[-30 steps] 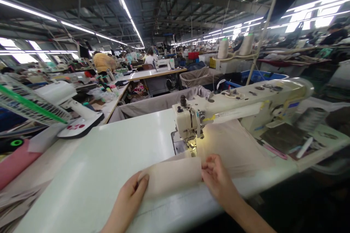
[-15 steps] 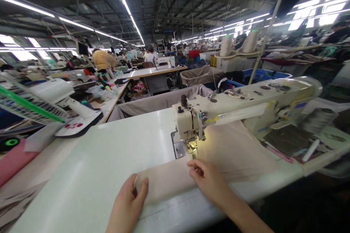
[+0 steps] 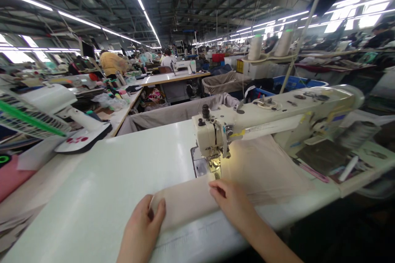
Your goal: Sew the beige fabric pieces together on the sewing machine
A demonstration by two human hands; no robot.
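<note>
A beige fabric piece [image 3: 188,201] lies across the pale table in front of a sewing machine [image 3: 240,127] and spreads out under its arm to the right. My left hand [image 3: 145,222] grips the fabric's left end between thumb and fingers. Close to the presser foot [image 3: 215,168], my right hand [image 3: 230,199] pinches the fabric's upper edge, thumb against fingers. The machine's lamp lights the needle area. Part of the fabric is hidden behind my right hand.
At the left stands a white fan [image 3: 80,131]. Pink-handled snips [image 3: 313,171] and a grey thread cone [image 3: 358,137] lie right of the machine. Behind the table is a cloth-lined bin [image 3: 173,111]. Two thread cones [image 3: 255,47] stand on a holder. People work farther back.
The view has shifted slightly. Both hands keep their grip on the fabric; the right thumb and fingers look pressed closer together. The fabric has hardly moved relative to the machine.
</note>
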